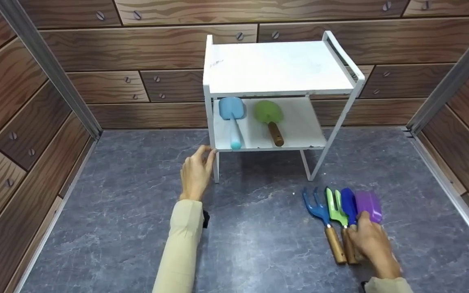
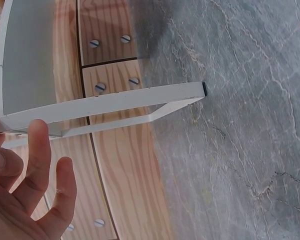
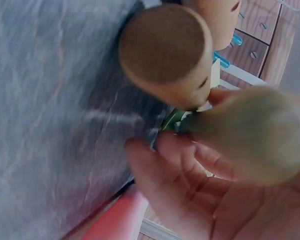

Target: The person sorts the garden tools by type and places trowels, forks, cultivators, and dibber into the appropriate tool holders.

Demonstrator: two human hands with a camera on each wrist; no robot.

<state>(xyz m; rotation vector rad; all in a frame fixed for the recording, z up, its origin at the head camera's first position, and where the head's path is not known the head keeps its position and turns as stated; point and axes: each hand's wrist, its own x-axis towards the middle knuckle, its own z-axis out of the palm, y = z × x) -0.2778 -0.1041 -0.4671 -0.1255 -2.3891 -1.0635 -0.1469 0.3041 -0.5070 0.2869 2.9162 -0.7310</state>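
A white two-tier shelf (image 1: 279,67) stands at the back of the grey floor. On its lower tier lie a light blue shovel (image 1: 231,112) and a green trowel (image 1: 269,114). My left hand (image 1: 196,171) touches the shelf's front left corner with relaxed fingers (image 2: 37,165) beside the white leg (image 2: 140,97). Side by side on the floor at the right lie a blue fork (image 1: 315,205), a green fork (image 1: 335,207), a blue trowel (image 1: 348,205) and a purple shovel (image 1: 368,203). My right hand (image 1: 371,242) rests over their handles, fingers (image 3: 180,170) curled under one wooden handle (image 3: 250,135); which tool's it is I cannot tell.
Wood-patterned walls (image 1: 157,61) with screws close in the back and both sides. Metal rails (image 1: 450,81) run down the corners. Bare grey marbled floor (image 1: 259,244) lies between my two hands and in front of the shelf.
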